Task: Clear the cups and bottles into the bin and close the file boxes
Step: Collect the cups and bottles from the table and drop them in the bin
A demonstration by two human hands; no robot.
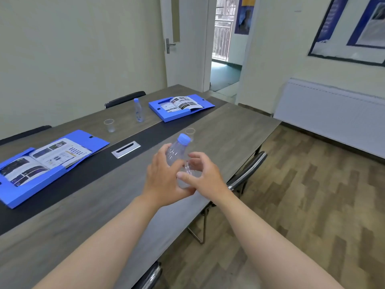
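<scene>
Two hands share near bottle point(180, 150), lifted above tabletop point(83, 215) edge: left hand point(161, 180) wraps body, right hand point(206, 176) cups base, fingers point(198, 156) grasping it, probably steadying for carry to bin.

clear bottle point(177, 153), blue cap point(184, 139); blue file boxes point(50, 163).

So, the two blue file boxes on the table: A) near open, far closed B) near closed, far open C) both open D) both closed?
C: the near file box and the far file box both lie with their lids folded out flat.
</scene>
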